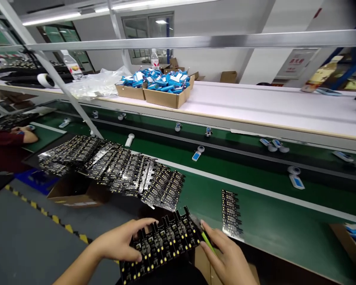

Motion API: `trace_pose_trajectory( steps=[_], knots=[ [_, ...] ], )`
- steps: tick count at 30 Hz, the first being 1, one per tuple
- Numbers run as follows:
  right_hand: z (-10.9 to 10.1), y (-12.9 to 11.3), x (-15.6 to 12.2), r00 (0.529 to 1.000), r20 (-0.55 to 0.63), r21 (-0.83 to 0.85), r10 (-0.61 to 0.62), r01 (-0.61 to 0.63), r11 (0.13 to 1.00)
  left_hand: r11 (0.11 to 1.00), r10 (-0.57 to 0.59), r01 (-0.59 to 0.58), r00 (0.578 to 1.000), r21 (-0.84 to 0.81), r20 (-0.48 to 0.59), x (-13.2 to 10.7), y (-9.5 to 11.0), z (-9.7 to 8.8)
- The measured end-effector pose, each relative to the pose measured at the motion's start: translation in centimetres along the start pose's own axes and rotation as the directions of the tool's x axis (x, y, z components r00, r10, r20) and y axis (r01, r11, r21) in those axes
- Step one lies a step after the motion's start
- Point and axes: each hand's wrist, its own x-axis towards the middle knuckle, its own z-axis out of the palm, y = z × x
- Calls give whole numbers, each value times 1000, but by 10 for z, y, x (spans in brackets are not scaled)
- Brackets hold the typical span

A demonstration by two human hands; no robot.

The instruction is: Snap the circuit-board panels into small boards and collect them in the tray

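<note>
My left hand (pixel 121 241) grips the left end of a black circuit-board panel (pixel 163 245) with yellow pads, fingers curled over its top edge. My right hand (pixel 228 257) is closed around a thin green tool (pixel 207 239), whose tip rests at the panel's right end. A long fanned row of similar black panels (pixel 112 166) lies just beyond on the green bench. One separate panel (pixel 231 213) lies to the right of my hands.
A green conveyor belt (pixel 255 158) carries several small white-and-blue devices. Cardboard boxes of blue packets (pixel 157 85) stand on the white shelf behind. An open cardboard box (pixel 74 194) sits under the panels. Another person's arm (pixel 23 136) shows at far left.
</note>
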Motion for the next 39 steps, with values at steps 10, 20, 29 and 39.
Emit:
trace_pose_trajectory(
  steps=[10, 20, 29, 39],
  knots=[
    [14, -3, 12, 994, 65, -50, -90, 93, 994, 995, -64, 59, 997, -82, -52, -21, -25, -5],
    [9, 10, 3, 992, 119, -147, -31, 48, 988, 988, -49, 37, 996, -149, -79, -6, -37, -4],
    [65, 35, 3, 983, 133, -447, 124, -52, 893, 600, -307, -269, 792, -753, -527, 8, -64, -15],
    [61, -45, 33, 981, -11, 702, 194, -131, 700, 330, -460, -392, 727, -859, -509, 52, -6, 61]
  ],
)
